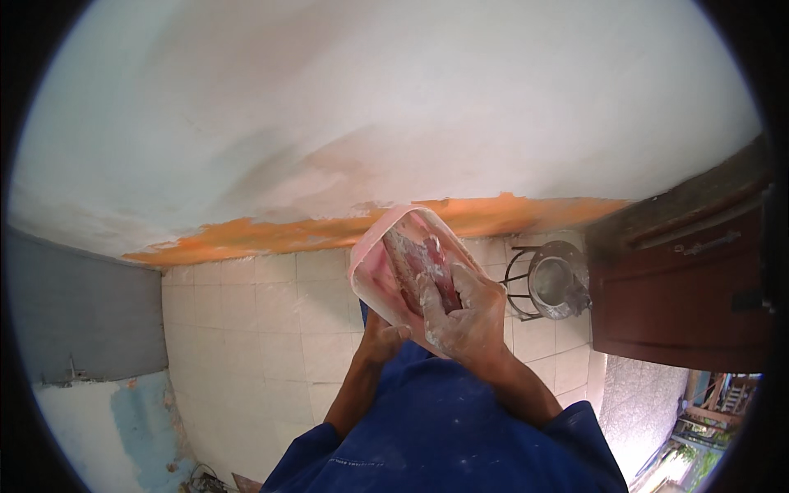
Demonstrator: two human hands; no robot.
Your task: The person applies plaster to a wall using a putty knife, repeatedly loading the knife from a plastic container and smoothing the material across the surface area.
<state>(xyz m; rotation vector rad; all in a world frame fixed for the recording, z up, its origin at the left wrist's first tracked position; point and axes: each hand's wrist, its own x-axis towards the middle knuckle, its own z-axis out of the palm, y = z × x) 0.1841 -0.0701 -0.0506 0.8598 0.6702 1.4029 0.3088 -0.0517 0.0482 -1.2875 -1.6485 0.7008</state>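
Note:
A pink plastic tub (358, 267), smeared with whitish filler, is tilted in front of my body. My left hand (383, 337) grips its near left side, thumb over the rim and the other fingers hidden below. Inside the tub is a plastering trowel (404, 261), its flat blade crusted with putty. The fingers of my right hand (467, 319), dusted white, are wrapped round the trowel's reddish handle (442, 283). How much putty lies in the tub cannot be made out.
Ahead rises a wall (460, 107) with whitish, patchy filler and an orange painted strip (509, 215) along its bottom. A round stool (519, 283) bearing a metal pot (552, 281) stands right, beside a brown door (670, 287). A grey panel (90, 304) is at left, above pale floor tiles (263, 337).

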